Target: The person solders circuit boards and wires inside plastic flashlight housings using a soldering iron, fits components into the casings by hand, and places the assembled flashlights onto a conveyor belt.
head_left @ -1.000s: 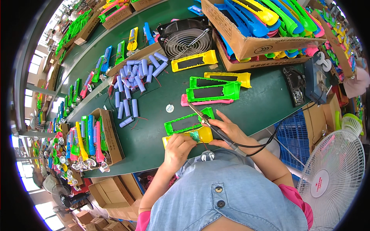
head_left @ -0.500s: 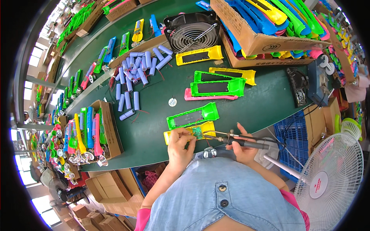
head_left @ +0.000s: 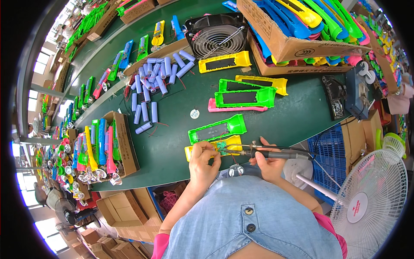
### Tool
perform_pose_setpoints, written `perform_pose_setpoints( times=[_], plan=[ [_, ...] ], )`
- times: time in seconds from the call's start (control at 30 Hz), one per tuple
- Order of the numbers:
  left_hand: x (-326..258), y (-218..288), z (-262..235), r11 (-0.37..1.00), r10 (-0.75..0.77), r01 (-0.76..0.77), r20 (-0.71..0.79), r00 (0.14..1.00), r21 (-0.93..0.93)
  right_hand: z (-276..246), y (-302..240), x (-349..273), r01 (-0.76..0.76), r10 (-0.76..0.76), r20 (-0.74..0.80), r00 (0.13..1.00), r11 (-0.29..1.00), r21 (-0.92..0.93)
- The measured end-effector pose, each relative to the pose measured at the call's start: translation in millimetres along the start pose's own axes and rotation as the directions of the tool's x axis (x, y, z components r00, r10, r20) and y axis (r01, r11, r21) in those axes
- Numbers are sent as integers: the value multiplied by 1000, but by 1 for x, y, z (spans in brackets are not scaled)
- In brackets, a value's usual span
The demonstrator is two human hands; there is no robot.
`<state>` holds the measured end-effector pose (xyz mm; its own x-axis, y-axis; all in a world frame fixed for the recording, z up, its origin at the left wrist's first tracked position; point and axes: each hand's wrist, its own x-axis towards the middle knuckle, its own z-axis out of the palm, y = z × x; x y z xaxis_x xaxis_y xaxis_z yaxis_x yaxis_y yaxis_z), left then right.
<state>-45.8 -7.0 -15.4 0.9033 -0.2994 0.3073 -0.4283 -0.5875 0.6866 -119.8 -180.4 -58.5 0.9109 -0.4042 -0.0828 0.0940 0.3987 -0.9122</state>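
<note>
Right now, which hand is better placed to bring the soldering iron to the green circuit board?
Most likely the right hand: it grips the soldering iron, whose tip points toward the circuit board. The left hand bends over the yellow casing, with no tool visible in it.

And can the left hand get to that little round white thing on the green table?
Probably yes: just the green casing seems to lie between the left hand and the round white thing. It's busy at the yellow casing, though.
</note>
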Motion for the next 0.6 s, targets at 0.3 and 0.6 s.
perform_pose_setpoints(
  times=[0.3,0.6],
  plan=[
    [3,2,1,1000,12,-12,9,1000,24,1,-4,1,31,-31,27,999,999,-23],
    [8,1,-3,998,30,-33,59,998,47,-4,-10,3,43,-42,-23,999,999,17]
  ],
)
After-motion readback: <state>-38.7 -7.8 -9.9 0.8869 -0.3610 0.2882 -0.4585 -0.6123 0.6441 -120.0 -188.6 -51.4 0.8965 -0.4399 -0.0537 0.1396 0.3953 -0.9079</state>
